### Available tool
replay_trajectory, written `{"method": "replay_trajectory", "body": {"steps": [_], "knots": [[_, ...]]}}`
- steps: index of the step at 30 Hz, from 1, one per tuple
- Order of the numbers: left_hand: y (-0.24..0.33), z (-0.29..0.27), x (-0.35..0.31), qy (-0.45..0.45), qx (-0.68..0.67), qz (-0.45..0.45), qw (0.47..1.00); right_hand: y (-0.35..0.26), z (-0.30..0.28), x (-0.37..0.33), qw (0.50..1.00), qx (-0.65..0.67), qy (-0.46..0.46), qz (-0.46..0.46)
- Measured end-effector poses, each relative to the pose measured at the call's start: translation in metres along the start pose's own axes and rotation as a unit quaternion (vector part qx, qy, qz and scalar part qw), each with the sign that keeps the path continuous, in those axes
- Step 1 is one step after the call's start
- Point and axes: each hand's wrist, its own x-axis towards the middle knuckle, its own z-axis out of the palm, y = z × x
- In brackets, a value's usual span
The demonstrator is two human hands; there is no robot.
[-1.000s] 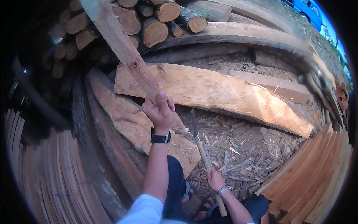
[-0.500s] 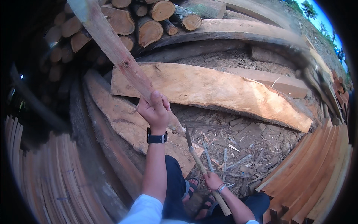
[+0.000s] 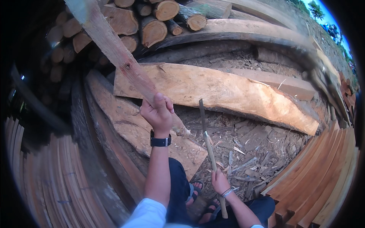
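My left hand (image 3: pixel 156 114) is closed round a long, narrow wooden board (image 3: pixel 123 62), near its lower end. Held at a slant, the board rises toward the upper left, with a dark knot partway along. Its lower end (image 3: pixel 181 128) looks rough and splintered. In my right hand (image 3: pixel 220 182) is a long-handled machete (image 3: pixel 210 152), gripped by its pale wooden handle. The dark, narrow blade (image 3: pixel 202 116) points up and away from me, to the right of the board and apart from it. A dark watch (image 3: pixel 160 141) is on my left wrist.
A broad slab (image 3: pixel 197 83) lies ahead, and another slab (image 3: pixel 148 133) is beneath my left arm. Cut logs (image 3: pixel 154 32) are piled behind. Stacked planks stand on the left (image 3: pixel 57 178) and right (image 3: pixel 311 178). Wood chips (image 3: pixel 251 152) litter the ground.
The machete's blade has swung up and away from the board's lower end, where it was close before. My left hand and the board have hardly moved.
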Motion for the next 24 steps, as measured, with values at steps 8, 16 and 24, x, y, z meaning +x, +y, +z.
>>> {"method": "replay_trajectory", "body": {"steps": [8, 16, 24], "knots": [[0.001, -0.005, 0.002, 0.009, 0.011, -0.007, 1.000, -0.010, 0.000, 0.005, 0.913, 0.189, -0.291, 0.216], [0.001, -0.001, 0.001, 0.029, -0.011, -0.006, 1.000, -0.025, -0.002, 0.002, 0.994, 0.037, -0.018, 0.098], [0.005, 0.001, 0.001, 0.033, -0.025, -0.016, 0.999, -0.009, -0.003, 0.010, 0.988, 0.037, -0.099, 0.117]]}}
